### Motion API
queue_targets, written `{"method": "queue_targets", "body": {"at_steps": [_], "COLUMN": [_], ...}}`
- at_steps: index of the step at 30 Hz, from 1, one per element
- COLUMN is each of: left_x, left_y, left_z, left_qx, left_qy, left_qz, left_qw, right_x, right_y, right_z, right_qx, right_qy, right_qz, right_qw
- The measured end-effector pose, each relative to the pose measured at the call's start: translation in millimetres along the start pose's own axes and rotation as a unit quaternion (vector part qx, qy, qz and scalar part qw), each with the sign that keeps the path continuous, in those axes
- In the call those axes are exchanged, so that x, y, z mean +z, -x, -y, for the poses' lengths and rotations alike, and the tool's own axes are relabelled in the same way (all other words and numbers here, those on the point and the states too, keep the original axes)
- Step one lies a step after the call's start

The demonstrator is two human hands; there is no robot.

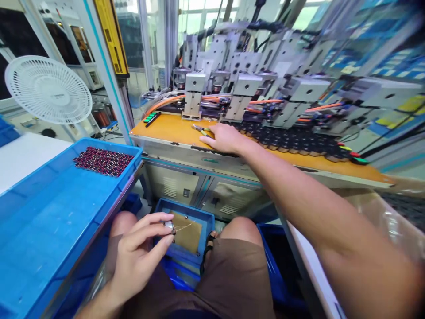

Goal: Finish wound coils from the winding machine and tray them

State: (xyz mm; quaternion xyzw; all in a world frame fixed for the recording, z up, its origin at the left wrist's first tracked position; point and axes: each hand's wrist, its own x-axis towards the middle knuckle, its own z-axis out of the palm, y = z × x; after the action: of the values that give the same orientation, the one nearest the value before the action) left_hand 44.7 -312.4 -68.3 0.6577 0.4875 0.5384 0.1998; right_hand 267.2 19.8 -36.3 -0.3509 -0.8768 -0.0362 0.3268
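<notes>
Above my lap, my left hand (142, 248) pinches a small round metal part (169, 225) between thumb and fingers. Thin copper-coloured wires (186, 226) trail from it to the right. My right arm stretches forward to the machine's orange bench top (162, 134). There my right hand (223, 138) is closed around the yellow-green handles of small pliers (202, 130), their metal jaws pointing left. Just right of that hand, rows of dark round parts (292, 139) cover the bench top.
Several machine heads (245, 88) with orange hoses stand behind the bench. On the left, a blue tray (49, 208) holds many small dark-red parts (103, 161). A white fan (48, 90) stands beyond it. Between my legs sits a blue bin (207, 217) with cardboard inside.
</notes>
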Motion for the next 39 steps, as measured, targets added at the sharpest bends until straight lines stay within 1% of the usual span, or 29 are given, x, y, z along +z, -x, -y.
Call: {"method": "queue_targets", "body": {"at_steps": [3,6,8,10,11,12,13,14,15,16,18,20,22,26,28,34,36,39], "left_x": [0.3,3.3,5.5,7.1,7.8,8.5,9.2,9.9,10.8,11.8,14.0,16.6,19.2,22.7,23.0,21.3,21.3,22.3], "left_y": [-2.2,-3.8,-4.0,-4.1,-4.1,-4.2,-4.4,-4.7,-4.9,-5.2,-5.6,-6.0,-6.3,-6.0,-5.0,-2.3,-2.3,-2.5], "left_z": [-1.2,-2.3,-2.6,-2.4,-2.1,-1.8,-1.4,-1.1,-1.0,-0.9,-1.3,-2.3,-3.5,-5.0,-5.0,-3.8,-3.3,-2.3], "left_qx": [-0.009,-0.014,-0.014,-0.014,-0.015,-0.016,-0.017,-0.017,-0.017,-0.018,-0.017,-0.017,-0.013,-0.004,-0.004,-0.012,-0.01,-0.007], "left_qy": [0.015,0.032,0.042,0.048,0.049,0.048,0.047,0.045,0.043,0.043,0.045,0.046,0.043,0.033,0.032,0.03,0.03,0.034], "left_qz": [-0.011,-0.007,-0.001,0.006,0.009,0.013,0.016,0.019,0.021,0.024,0.031,0.041,0.049,0.056,0.059,0.065,0.066,0.068], "left_qw": [1.0,0.999,0.999,0.999,0.999,0.999,0.999,0.999,0.999,0.999,0.998,0.998,0.998,0.998,0.998,0.997,0.997,0.997], "right_x": [-15.9,-41.1,-55.3,-63.9,-66.0,-66.9,-67.1,-66.9,-66.5,-66.2,-66.1,-66.5,-66.9,-66.5,-65.5,-64.1,-64.6,-64.6], "right_y": [22.9,56.9,87.0,123.5,143.7,164.4,185.1,204.8,222.7,238.2,260.1,270.3,271.9,266.0,263.8,258.3,255.2,252.1], "right_z": [5.5,24.2,46.6,76.7,93.8,111.5,129.0,145.9,161.4,175.3,196.7,209.7,215.6,217.8,218.0,220.1,221.0,221.6], "right_qx": [-0.023,-0.033,-0.035,-0.025,-0.016,0.031,0.077,0.11,0.132,0.153,0.177,0.176,0.165,0.176,0.189,0.206,0.21,0.204], "right_qy": [0.003,0.013,0.017,0.0,-0.021,-0.095,-0.174,-0.248,-0.322,-0.39,-0.503,-0.586,-0.637,-0.68,-0.689,-0.711,-0.714,-0.71], "right_qz": [0.016,0.023,0.021,0.032,0.044,0.079,0.107,0.126,0.151,0.164,0.176,0.178,0.179,0.178,0.178,0.169,0.162,0.159], "right_qw": [1.0,0.999,0.999,0.999,0.999,0.992,0.976,0.954,0.925,0.893,0.828,0.771,0.732,0.69,0.677,0.651,0.648,0.655]}}
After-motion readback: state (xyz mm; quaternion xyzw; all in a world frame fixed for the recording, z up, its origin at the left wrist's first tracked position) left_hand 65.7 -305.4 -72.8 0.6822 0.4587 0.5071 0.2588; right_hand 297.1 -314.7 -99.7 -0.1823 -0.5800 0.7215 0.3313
